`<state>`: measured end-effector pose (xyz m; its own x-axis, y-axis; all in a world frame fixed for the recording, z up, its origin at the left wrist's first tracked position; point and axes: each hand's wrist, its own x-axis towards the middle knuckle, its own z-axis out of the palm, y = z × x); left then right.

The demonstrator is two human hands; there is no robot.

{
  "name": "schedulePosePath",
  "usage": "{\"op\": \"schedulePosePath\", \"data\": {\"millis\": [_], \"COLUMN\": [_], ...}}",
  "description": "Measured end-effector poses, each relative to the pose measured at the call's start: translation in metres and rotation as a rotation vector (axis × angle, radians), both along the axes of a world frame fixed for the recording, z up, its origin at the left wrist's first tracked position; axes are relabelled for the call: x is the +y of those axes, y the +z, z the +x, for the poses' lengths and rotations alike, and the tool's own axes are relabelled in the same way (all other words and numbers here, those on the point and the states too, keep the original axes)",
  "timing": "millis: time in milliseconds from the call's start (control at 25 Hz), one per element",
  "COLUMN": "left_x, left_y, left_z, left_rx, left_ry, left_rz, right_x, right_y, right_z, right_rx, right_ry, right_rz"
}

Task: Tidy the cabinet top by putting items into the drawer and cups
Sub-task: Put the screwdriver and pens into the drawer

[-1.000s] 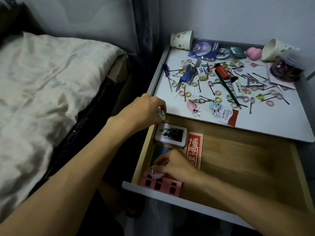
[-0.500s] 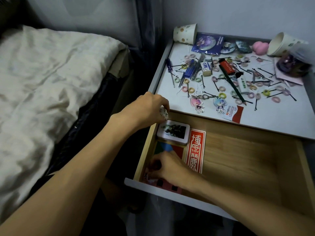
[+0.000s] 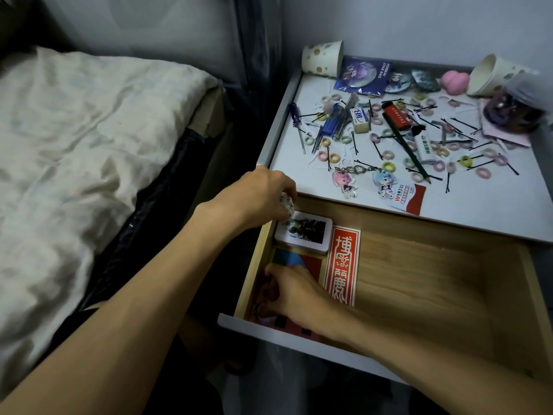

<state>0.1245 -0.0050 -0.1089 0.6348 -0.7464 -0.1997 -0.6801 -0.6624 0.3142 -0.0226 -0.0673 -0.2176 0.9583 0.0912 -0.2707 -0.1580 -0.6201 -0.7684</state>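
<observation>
At the far left lies the bed [image 3: 89,130], which has no part in this. Beside it the left hand [image 3: 257,196] hovers over the far-left corner of the open drawer [image 3: 434,283], fingers curled round a small patterned object [image 3: 286,206] just above a white tin [image 3: 303,236]. Nearer, the right hand [image 3: 291,295] is down in the drawer's near-left corner, fingers bent onto a pink sheet with black squares [image 3: 293,327]. I cannot tell whether they pinch anything, since the hand hides its own fingertips. The step looks like laying flat pieces into the drawer's left side. To do it well, the right hand should settle its piece flat and square against the left wall and front, so the drawer can close, then lift straight up without dragging the sheet. The left hand's object would sit best on the bare wood right of the red card [image 3: 342,265], not on the tin, where it could roll off. Further right, the cabinet top [image 3: 478,214] holds most of the remaining work: keyring charms [image 3: 344,182], a green pencil [image 3: 410,152], hair ties and pins. A dotted paper cup [image 3: 321,58] stands at its far-left corner. A tipped paper cup [image 3: 490,74] lies at the far right and wants standing up before filling.
</observation>
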Motion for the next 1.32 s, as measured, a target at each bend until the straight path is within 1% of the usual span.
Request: {"op": "schedulePosePath", "data": {"millis": [280,360,400,480,560,600,640,720,760,800,880,960,1120,1200,1320], "left_x": [0.000,0.000,0.000,-0.001,-0.002,-0.003,-0.003,-0.002,-0.002,-0.002,-0.002,-0.002,-0.001,-0.001,-0.002], "left_y": [-0.003,-0.003,-0.004,-0.004,-0.005,-0.005,-0.005,-0.004,-0.004,-0.003,-0.002,-0.003,-0.004,-0.003,-0.003], "left_z": [0.003,0.005,0.005,0.005,0.005,0.005,0.005,0.006,0.006,0.006,0.006,0.006,0.006,0.006,0.007], "left_rx": [0.006,0.010,0.010,0.002,-0.003,-0.004,-0.004,-0.005,-0.005,-0.002,0.003,0.001,-0.004,-0.010,-0.004], "left_ry": [-0.002,0.000,0.003,0.002,0.003,0.006,0.007,0.009,0.011,0.013,0.017,0.019,0.029,0.024,0.026], "left_rz": [-0.005,-0.003,-0.002,0.004,0.012,0.015,0.020,0.024,0.021,0.016,0.008,0.013,0.013,0.005,0.009], "right_x": [-0.026,-0.046,-0.056,-0.071,-0.074,-0.073,-0.071,-0.064,-0.060,-0.055,-0.045,-0.036,-0.030,-0.030,-0.030], "right_y": [0.009,0.008,0.005,-0.003,-0.009,-0.010,-0.008,-0.004,0.000,0.000,-0.002,-0.010,-0.018,-0.017,-0.010], "right_z": [-0.006,-0.007,-0.007,-0.006,-0.006,-0.007,-0.008,-0.008,-0.008,-0.006,-0.001,0.004,0.008,0.008,0.007], "right_rx": [0.094,0.099,0.096,0.077,0.040,0.006,-0.041,-0.165,-0.220,-0.243,-0.244,-0.244,-0.212,-0.190,-0.121], "right_ry": [-0.101,-0.164,-0.214,-0.280,-0.262,-0.219,-0.153,0.009,0.062,0.090,0.153,0.226,0.283,0.275,0.177], "right_rz": [0.172,0.236,0.236,0.129,-0.018,-0.106,-0.234,-0.567,-0.656,-0.662,-0.594,-0.603,-0.602,-0.568,-0.420]}}
